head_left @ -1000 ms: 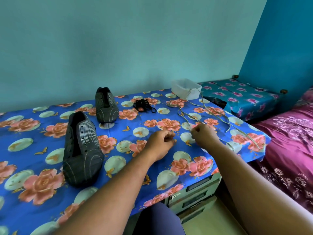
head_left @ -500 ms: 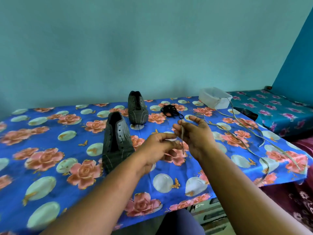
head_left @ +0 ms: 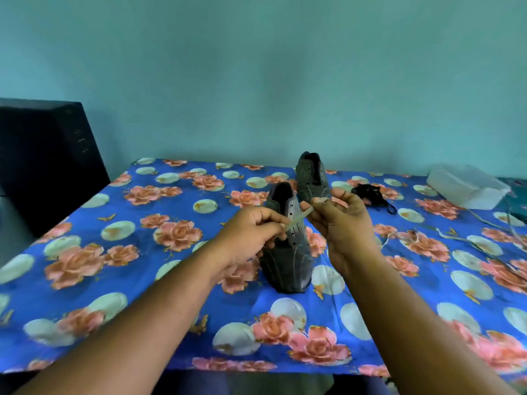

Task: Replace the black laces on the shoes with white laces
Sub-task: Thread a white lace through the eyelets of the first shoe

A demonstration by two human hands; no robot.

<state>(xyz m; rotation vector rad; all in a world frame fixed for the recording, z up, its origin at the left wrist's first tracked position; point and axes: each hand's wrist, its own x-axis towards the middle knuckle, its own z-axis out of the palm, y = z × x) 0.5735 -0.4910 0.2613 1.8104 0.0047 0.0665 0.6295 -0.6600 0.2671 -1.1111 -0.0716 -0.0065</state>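
— Behind everything is a plain teal wall (head_left: 256,81), and in front of it stands the bench (head_left: 71,295) with a blue cloth full of pink roses. Where is the white lace?

— Its end (head_left: 298,220) is stretched between the two hands, above the near shoe (head_left: 288,260). The left hand (head_left: 251,235) pinches the lower part, the right hand (head_left: 342,223) pinches the upper part with thumb and fingertips. So each grip is grasping the lace.

— And the other things?

— The far shoe (head_left: 312,178) stands behind the near one, close to the wall. Both shoes are without laces. The black laces (head_left: 370,193) lie in a small heap on the cloth, right of the far shoe. More white lace (head_left: 467,240) trails over the right side of the bench.

— Any container?

— A pale plastic box (head_left: 467,186) at the far right. What is inside, I cannot tell.

— What is hard to see?

— The left hand covers one side of the near shoe. A dark object (head_left: 42,161) on the left is cut off by the edge. The picture is a little blurred.
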